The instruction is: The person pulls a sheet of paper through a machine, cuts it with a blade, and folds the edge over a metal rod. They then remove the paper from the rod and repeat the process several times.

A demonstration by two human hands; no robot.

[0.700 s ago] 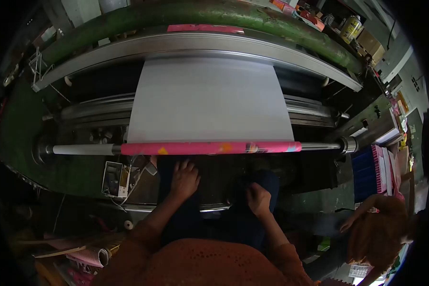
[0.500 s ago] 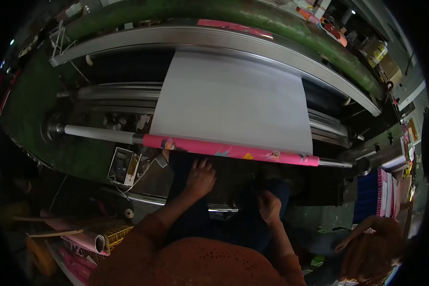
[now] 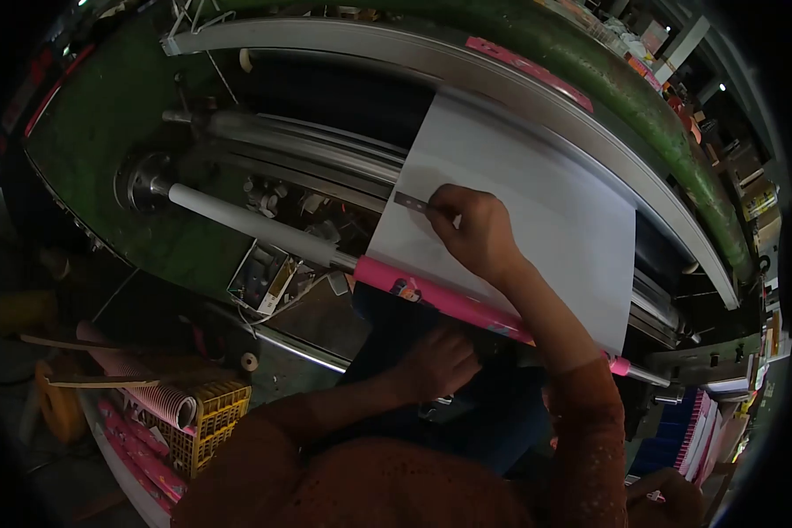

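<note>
Above the pink roll (image 3: 440,297), right hand (image 3: 477,231) pinches a thin metal blade (image 3: 411,202) flat against the white paper web (image 3: 537,211). Left hand (image 3: 438,361) rests loosely curled below the roll, holding nothing visible. Yellow crate (image 3: 209,421), lower left of the roll, holds rolled wrapping paper (image 3: 154,398).

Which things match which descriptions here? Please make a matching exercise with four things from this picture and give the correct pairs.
Things:
1. right hand
2. left hand
3. pink roll
4. yellow basket

Descriptions:
a. on the floor at the lower left, beside rolled paper
b. wound on the shaft under the white sheet
c. holds a thin blade on the white sheet
d. low, below the pink roll

Pairs: 1-c, 2-d, 3-b, 4-a
</note>
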